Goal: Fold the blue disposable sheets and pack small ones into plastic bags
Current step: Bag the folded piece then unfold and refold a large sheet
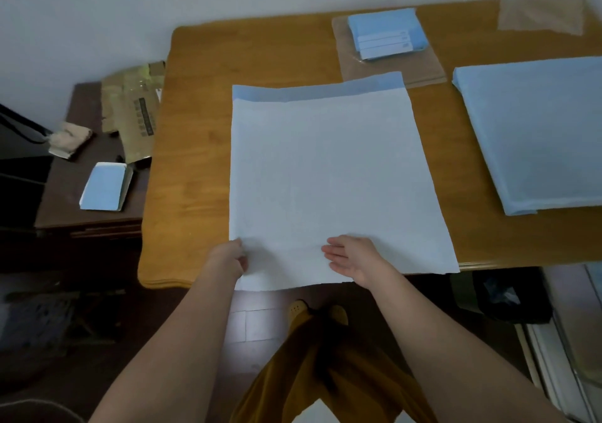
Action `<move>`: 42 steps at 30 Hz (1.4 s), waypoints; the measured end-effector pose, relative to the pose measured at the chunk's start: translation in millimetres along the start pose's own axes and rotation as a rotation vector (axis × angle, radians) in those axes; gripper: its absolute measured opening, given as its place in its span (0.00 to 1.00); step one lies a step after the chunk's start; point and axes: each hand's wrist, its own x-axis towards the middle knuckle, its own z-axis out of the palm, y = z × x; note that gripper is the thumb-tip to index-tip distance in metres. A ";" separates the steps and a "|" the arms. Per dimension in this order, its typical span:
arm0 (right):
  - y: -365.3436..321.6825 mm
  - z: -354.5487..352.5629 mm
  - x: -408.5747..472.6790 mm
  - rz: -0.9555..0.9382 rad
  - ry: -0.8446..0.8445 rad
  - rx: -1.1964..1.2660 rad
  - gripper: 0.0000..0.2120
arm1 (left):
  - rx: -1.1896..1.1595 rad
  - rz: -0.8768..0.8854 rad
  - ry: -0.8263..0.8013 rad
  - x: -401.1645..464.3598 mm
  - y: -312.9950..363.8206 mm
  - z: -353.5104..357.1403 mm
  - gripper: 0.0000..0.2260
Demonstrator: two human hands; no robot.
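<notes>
the pale blue sheet [325, 174] lies flat across the middle of the frame on the wooden table [195, 148], already doubled once, with a darker blue strip showing along its far edge; its near edge hangs a little past the table's front. both hands sit at that near edge, with the sheet stretching away from them toward the top of the frame. the left hand [229, 258] pinches the lower left corner, fingers curled around the edge. the right hand [353, 256] rests flat and relaxed on top, near the middle of the near edge, fingers pointing left. the next fold likely starts from the left hand, which already has the corner.

at right lies a stack of unfolded sheets [534, 129]. at upper centre a pile of small folded ones [386, 33] sits on a plastic bag [420, 67]; their white labels are too blurred to read. a cardboard piece [136, 109] at left bears illegible print.
</notes>
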 end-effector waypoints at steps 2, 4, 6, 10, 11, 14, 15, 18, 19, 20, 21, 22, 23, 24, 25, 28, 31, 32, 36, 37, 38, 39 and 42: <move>-1.6 4.3 1.4 0.036 0.021 0.008 0.09 | -0.012 -0.017 -0.005 -1.3 1.5 -2.7 0.12; -3.6 7.5 2.4 0.058 0.050 0.007 0.10 | -0.007 -0.031 -0.028 -1.6 4.3 -5.2 0.12; -5.9 11.1 3.6 0.071 0.075 0.027 0.10 | -0.001 -0.051 -0.048 -3.1 7.2 -7.9 0.10; -7.3 20.2 6.3 0.084 0.136 0.116 0.10 | -0.030 -0.041 -0.080 -6.8 13.2 -9.9 0.08; -7.1 22.1 7.3 0.080 0.158 0.139 0.09 | -0.042 -0.029 -0.092 -8.5 14.4 -10.4 0.11; -6.5 24.3 10.9 0.063 0.217 0.229 0.08 | -0.054 -0.002 -0.110 -13.1 16.4 -11.0 0.17; -6.8 24.4 12.2 0.055 0.233 0.262 0.07 | -0.063 -0.001 -0.116 -15.0 17.1 -11.0 0.17; -7.7 22.6 13.7 0.031 0.260 0.343 0.04 | -0.080 0.004 -0.136 -15.7 19.4 -9.3 0.17; -7.8 21.6 13.3 0.027 0.260 0.364 0.05 | -0.078 0.006 -0.137 -15.2 19.9 -8.8 0.17; -7.7 20.3 12.6 0.025 0.260 0.380 0.07 | -0.070 0.005 -0.137 -13.6 19.7 -8.2 0.16; -7.8 19.3 12.0 0.025 0.263 0.391 0.10 | -0.058 0.003 -0.132 -12.1 19.2 -7.7 0.16; -8.3 18.4 11.0 0.027 0.270 0.398 0.11 | -0.046 -0.002 -0.131 -11.0 18.7 -7.3 0.15; -9.0 18.2 10.1 0.034 0.280 0.404 0.12 | -0.037 -0.009 -0.132 -10.8 18.4 -6.8 0.14; -9.9 18.3 9.2 0.044 0.293 0.409 0.13 | -0.032 -0.017 -0.135 -10.5 18.0 -6.2 0.12; -10.9 19.1 8.4 0.055 0.310 0.412 0.13 | -0.028 -0.023 -0.134 -9.9 17.8 -5.3 0.10; -13.2 22.7 5.9 0.066 0.374 0.441 0.09 | 0.004 -0.042 -0.105 -9.4 19.6 -1.2 0.06; -13.6 26.9 4.0 0.065 0.437 0.471 0.10 | 0.071 -0.056 -0.069 -10.7 21.9 1.8 0.04; -13.9 27.9 2.8 0.058 0.451 0.486 0.12 | 0.068 -0.052 -0.060 -11.3 22.6 2.4 0.05; -16.8 30.3 -3.0 -0.010 0.507 0.552 0.24 | 0.013 -0.021 -0.073 -15.5 26.5 4.3 0.09; -18.0 30.5 -3.7 -0.024 0.507 0.550 0.25 | 0.001 -0.010 -0.077 -15.6 27.6 4.2 0.10; -19.4 30.5 -4.3 -0.031 0.496 0.540 0.25 | -0.007 0.000 -0.072 -15.0 28.6 3.7 0.12; -20.9 30.6 -4.7 -0.028 0.477 0.526 0.24 | -0.008 0.007 -0.059 -14.3 29.7 3.3 0.12; -22.8 29.8 -3.5 0.009 0.425 0.502 0.22 | 0.001 0.008 -0.011 -11.3 32.3 1.5 0.14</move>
